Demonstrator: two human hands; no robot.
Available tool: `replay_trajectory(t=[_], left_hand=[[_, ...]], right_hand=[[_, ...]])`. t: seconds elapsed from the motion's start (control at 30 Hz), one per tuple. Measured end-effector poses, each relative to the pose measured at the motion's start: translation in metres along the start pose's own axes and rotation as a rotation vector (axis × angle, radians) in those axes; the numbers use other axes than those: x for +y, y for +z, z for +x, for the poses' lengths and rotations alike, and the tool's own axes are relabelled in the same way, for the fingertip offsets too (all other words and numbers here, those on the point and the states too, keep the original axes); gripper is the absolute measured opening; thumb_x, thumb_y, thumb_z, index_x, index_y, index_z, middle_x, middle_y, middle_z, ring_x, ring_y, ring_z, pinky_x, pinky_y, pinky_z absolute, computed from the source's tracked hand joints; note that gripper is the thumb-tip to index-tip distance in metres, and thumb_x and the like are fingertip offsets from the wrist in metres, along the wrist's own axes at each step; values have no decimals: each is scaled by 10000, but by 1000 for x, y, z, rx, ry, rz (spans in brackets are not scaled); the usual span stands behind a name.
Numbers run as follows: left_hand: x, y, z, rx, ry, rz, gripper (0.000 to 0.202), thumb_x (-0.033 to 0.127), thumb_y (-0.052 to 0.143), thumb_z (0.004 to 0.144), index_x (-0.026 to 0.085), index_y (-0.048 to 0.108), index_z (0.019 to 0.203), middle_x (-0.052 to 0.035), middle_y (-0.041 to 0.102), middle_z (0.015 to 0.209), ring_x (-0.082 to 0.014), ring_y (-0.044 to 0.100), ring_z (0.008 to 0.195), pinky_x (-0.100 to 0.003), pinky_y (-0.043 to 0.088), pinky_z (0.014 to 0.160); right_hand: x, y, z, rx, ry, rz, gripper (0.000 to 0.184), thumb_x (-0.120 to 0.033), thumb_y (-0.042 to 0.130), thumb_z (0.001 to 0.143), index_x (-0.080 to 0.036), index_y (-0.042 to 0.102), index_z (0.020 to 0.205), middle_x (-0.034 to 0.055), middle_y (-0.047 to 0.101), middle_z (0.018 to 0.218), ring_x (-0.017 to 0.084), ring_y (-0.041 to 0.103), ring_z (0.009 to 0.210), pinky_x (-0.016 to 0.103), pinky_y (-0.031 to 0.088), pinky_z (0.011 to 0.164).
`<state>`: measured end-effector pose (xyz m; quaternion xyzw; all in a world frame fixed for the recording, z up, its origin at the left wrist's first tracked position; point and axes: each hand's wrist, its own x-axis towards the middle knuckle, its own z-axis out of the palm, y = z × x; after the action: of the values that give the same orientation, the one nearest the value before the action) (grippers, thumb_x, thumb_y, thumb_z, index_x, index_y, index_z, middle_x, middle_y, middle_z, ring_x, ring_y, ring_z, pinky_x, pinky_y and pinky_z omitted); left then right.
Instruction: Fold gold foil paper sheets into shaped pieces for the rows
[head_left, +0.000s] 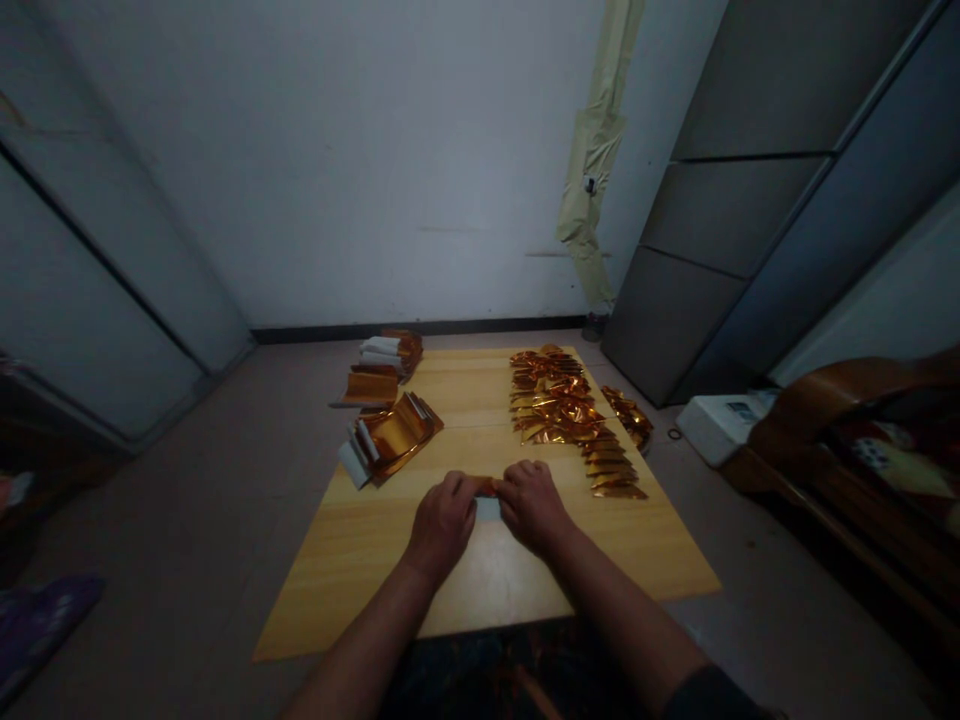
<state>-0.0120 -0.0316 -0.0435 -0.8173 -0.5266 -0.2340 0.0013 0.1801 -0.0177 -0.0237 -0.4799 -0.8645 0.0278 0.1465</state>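
A small sheet of gold foil paper (487, 508) lies between my hands near the middle of the wooden board, its pale side showing toward me and a gold strip along the far edge. My left hand (444, 515) grips its left end with bent fingers. At the right end, my right hand (531, 500) pinches the same sheet. Left of my hands sits a loose stack of curled gold foil paper (401, 432). Folded gold foil pieces (611, 465) stand in overlapping rows to the right.
The wooden board (360, 590) spreads out before me. More foil sheets (375, 385) lie at its far left edge, and further folded pieces (628, 415) rest beyond its right edge. A grey refrigerator-like cabinet (697, 220), a white box (716, 428) and wooden furniture (787, 480) stand right.
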Motion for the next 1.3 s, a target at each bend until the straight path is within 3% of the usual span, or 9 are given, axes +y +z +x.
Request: replay_trajectory(t=[0.1, 0.2, 0.47, 0.67, 0.9, 1.17, 1.3], left_hand=[[0, 2, 0, 19, 23, 6, 319, 197, 480, 911, 274, 591, 1200, -83, 556, 1178, -179, 599, 909, -310, 505, 789], [0, 4, 0, 14, 60, 55, 306, 144, 497, 885, 253, 633, 1137, -107, 519, 1324, -220, 577, 1022, -363, 492, 846], [8, -11, 5, -123, 85, 79, 202, 157, 546, 863, 237, 665, 1005, -69, 667, 1050, -246, 540, 961, -405, 413, 799], [7, -15, 11, -157, 61, 33, 251, 295, 592, 859, 237, 636, 1099, -66, 649, 1189, -261, 532, 1060, -446, 370, 900], [11, -17, 16, -235, 7, 40, 291, 205, 543, 839, 192, 631, 1116, -95, 608, 1222, -254, 502, 1107, -402, 388, 958], [22, -15, 10, -225, -20, 77, 305, 288, 556, 854, 194, 619, 1138, -116, 601, 1225, -278, 520, 1111, -419, 424, 948], [19, -7, 7, -214, -11, 113, 320, 283, 529, 885, 180, 611, 1177, -130, 596, 1259, -283, 529, 1125, -426, 444, 934]], right_hand=[[-1, -1, 1, 5, -4, 3, 252, -263, 540, 893, -242, 663, 1112, 70, 606, 963, 227, 442, 966, 366, 264, 853], [-2, -2, 1, -5, 0, 0, 215, -263, 535, 899, -230, 663, 1067, 72, 606, 970, 222, 446, 964, 360, 260, 851], [5, -15, -16, -30, -62, 88, 127, -245, 554, 880, -207, 659, 941, 53, 634, 976, 201, 477, 954, 342, 274, 871], [18, -13, -22, -41, -89, 166, 142, -297, 603, 885, -256, 693, 988, 47, 651, 1090, 206, 492, 1004, 341, 300, 883], [17, 3, -14, 73, -58, 229, 88, -298, 678, 857, -247, 727, 910, 38, 679, 1068, 199, 521, 965, 352, 309, 859], [19, 4, -12, 102, 7, 315, 73, -284, 700, 839, -269, 761, 875, 16, 699, 1014, 187, 556, 931, 342, 322, 844], [27, 3, -15, 77, -39, 385, 195, -334, 744, 786, -272, 751, 971, 35, 683, 1092, 214, 554, 1002, 357, 340, 884]])
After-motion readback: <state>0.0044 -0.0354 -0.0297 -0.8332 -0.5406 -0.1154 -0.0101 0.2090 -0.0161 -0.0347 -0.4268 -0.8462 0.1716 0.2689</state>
